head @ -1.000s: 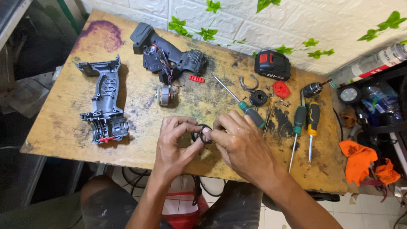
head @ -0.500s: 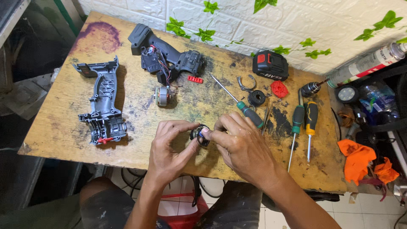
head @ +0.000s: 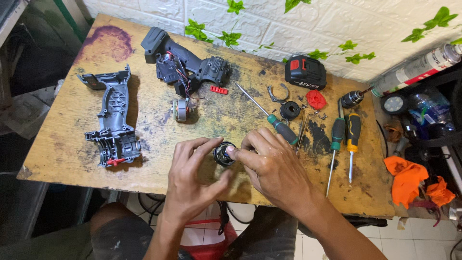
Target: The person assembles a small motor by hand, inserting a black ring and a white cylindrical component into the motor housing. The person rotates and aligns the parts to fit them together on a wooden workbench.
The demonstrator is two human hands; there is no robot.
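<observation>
1. Small repair workshop, likely home-run: worn, stained plywood desk (head: 62, 149) with scuffed top.
2. Power drill taken apart: open housing half (head: 113, 123), other half with wiring (head: 185, 65), loose motor (head: 182, 110).
3. Battery pack (head: 305, 72), screwdrivers (head: 345, 139), drill chuck (head: 351, 99) spread around.
4. Spray can (head: 418, 67), orange rag (head: 409, 180) at desk edge.
5. White brick-pattern wall (head: 337, 24) with leaf decor, tiled floor below.
</observation>
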